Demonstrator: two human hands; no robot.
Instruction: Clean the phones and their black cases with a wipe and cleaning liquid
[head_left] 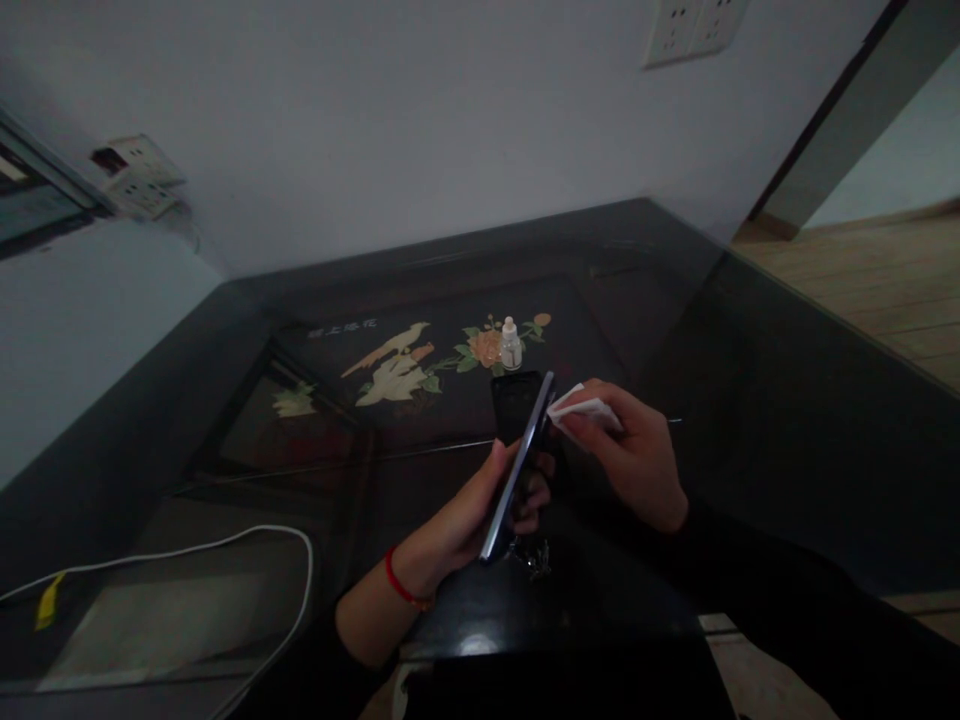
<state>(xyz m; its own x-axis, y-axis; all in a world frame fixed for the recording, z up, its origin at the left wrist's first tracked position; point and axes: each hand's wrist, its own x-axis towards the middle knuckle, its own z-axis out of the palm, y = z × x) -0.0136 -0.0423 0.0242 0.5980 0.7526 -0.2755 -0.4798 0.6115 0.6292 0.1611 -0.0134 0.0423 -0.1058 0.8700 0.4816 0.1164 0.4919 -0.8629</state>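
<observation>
My left hand point(480, 505) grips a smartphone point(519, 465) that is tilted on edge, its thin side toward me. Fingers wrap under the phone and the thumb presses its near face. In my right hand point(634, 450) a folded white tissue point(589, 408) is pinched, held close to the phone's upper back; whether it touches cannot be made out. Behind the phone a black phone case point(514, 398) lies on the dark table point(420, 580), partly hidden. A small white dropper bottle point(511, 345) stands upright just beyond the case. Something shiny, like a small chain point(534, 558), shows below my left hand.
A white cable point(187, 548) with a yellow tag point(49, 602) runs along the table's left front. The glossy tabletop bears a bird and flower picture point(397, 370). The wall behind carries sockets point(690, 30), and a power strip point(142, 175) is at the left corner.
</observation>
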